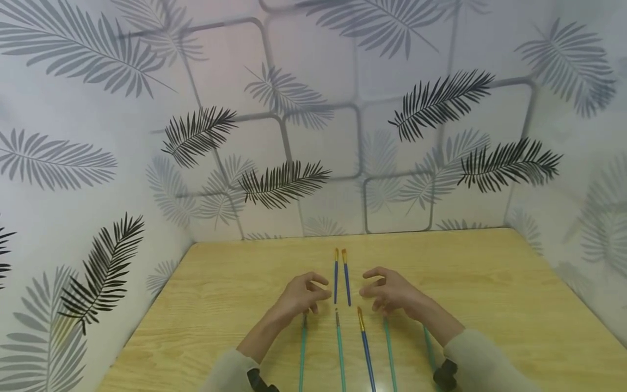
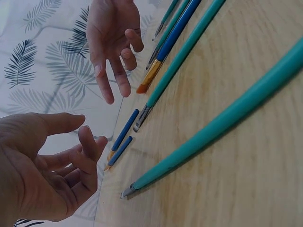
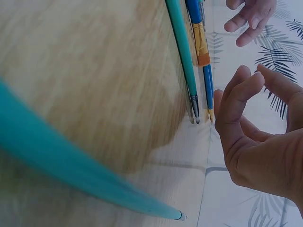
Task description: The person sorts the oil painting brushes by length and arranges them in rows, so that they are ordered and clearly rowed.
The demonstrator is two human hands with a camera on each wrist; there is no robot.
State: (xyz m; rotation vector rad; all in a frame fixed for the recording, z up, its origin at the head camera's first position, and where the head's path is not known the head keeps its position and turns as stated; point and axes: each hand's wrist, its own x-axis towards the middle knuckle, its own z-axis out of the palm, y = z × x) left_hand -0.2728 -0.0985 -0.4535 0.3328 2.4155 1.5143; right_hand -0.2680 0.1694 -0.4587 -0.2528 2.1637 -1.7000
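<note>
My left hand hovers over the table, fingers loosely bent and holding nothing. Opposite it, my right hand hangs the same way, also with nothing in its grasp. Two short blue paintbrushes, one and a second, lie between and beyond the hands with their bristles pointing away. Closer in lies a row of brushes: a teal one below the left hand, another teal brush, a larger blue brush with orange bristles, and teal brushes under the right arm. The right forearm partly covers the outermost teal brush.
A light wood table carries the brushes. Behind it and along both sides stand pale walls with a grey and black leaf pattern. Dark bands show at the wrists, over light sleeves.
</note>
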